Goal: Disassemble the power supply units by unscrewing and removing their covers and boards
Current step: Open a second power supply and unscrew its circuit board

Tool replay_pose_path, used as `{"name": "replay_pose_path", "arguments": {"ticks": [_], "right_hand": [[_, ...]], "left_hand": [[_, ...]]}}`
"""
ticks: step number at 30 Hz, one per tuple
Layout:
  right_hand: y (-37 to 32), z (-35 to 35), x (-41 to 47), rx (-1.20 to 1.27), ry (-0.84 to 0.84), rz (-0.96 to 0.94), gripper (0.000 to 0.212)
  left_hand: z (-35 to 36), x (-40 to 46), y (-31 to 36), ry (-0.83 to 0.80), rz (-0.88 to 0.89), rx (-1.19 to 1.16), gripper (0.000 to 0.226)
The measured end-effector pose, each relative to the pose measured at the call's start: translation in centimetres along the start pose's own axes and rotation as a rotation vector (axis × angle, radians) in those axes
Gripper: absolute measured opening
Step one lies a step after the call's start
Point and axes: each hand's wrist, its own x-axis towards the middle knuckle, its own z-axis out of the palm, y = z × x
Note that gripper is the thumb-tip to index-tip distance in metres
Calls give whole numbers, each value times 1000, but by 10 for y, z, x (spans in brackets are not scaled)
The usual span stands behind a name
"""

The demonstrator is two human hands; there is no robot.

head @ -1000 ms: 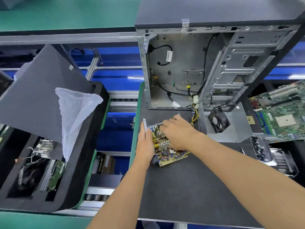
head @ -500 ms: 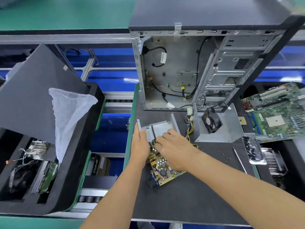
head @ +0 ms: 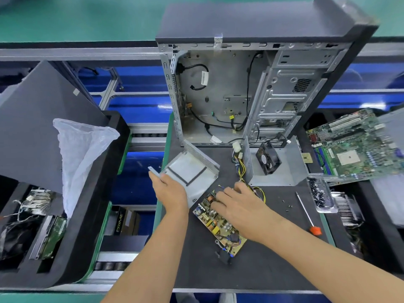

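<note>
We see our left hand (head: pixel 169 190) gripping the near corner of the metal cover (head: pixel 189 173), a gray tray shape that is tipped up with its bare inside facing us. Our right hand (head: pixel 238 206) lies on top of the power board (head: pixel 218 224), fingers bent over its far end and pressing on its parts; we cannot tell if they pinch anything. The board lies flat on the dark tabletop (head: pixel 262 265), just beside the cover and out of it, with small yellow and black parts all over it. A bunch of yellow and black wires (head: pixel 240 169) runs from the board's far end toward the big computer case (head: pixel 240 95), which stands open at the back of the tabletop. Right of the wires stands a bent metal plate (head: pixel 284 171) with a black fan (head: pixel 268 158) leaning on it. A screwdriver (head: pixel 307 213) with an orange handle lies on the right side of the tabletop, near a few tiny screws (head: pixel 286 204). Farther right, a green motherboard (head: pixel 354 147) rests tilted. On the left is a black foam tray (head: pixel 91 215) holding old parts, with a white plastic bag (head: pixel 80 154) hanging over it.
</note>
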Motion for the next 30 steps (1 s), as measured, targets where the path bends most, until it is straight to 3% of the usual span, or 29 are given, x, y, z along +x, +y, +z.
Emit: {"name": "replay_pose_path", "arguments": {"ticks": [5,9,12,15,20,30], "right_hand": [[2,9,0,18,-47,87,61],[4,15,7,42,-61,156,61],[3,17,11,57,-73,176,59],[1,18,13,68,-73,189,58],[4,15,17,105,-68,254,54],[0,7,36,173,-47,251,53]], "left_hand": [[5,-4,3,78,-58,-136,52],[9,1,20,203,-228,-265,56],[6,4,25,125,-256,-174,64],[2,6,20,2,-267,-109,58],[7,5,25,31,-303,-171,38],[4,12,18,-11,-271,-125,26]]}}
